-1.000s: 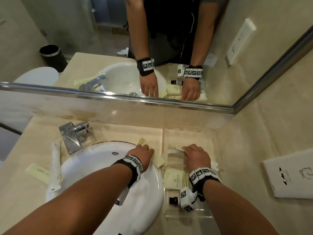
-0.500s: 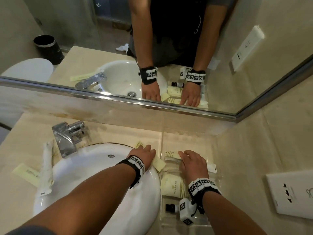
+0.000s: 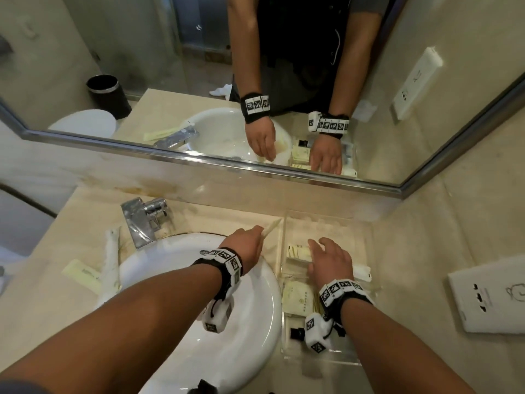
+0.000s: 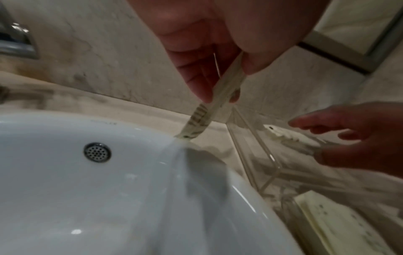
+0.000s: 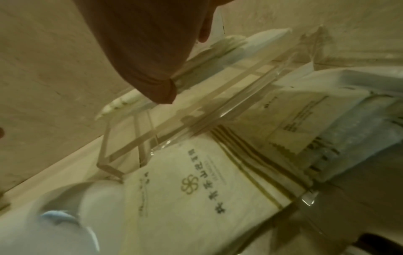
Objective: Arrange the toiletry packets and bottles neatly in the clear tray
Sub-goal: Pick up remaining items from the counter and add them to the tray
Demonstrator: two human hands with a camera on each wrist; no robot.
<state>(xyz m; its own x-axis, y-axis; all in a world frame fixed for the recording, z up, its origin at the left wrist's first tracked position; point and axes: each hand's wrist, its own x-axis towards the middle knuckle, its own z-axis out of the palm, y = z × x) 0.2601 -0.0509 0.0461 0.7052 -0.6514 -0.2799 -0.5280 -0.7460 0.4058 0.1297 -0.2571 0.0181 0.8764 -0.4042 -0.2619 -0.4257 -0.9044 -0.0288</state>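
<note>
My left hand pinches a thin pale packet between thumb and fingers, just left of the clear tray. In the left wrist view the thin pale packet hangs down and its lower end meets the sink rim. My right hand lies open, fingers spread, over the tray's middle compartment, above a yellowish packet. Nearer me in the tray lie a square logo packet and a small black-capped bottle. The right wrist view shows the square logo packet and the tray's divider.
The white sink and chrome faucet fill the counter's left half. A long white packet and a pale yellow packet lie left of the sink. A white tube lies at the tray's right wall. A wall socket plate is on the right.
My left hand has lifted the thin packet off the counter beside the sink. My right hand has spread its fingers and now lies flatter over the tray's packets.
</note>
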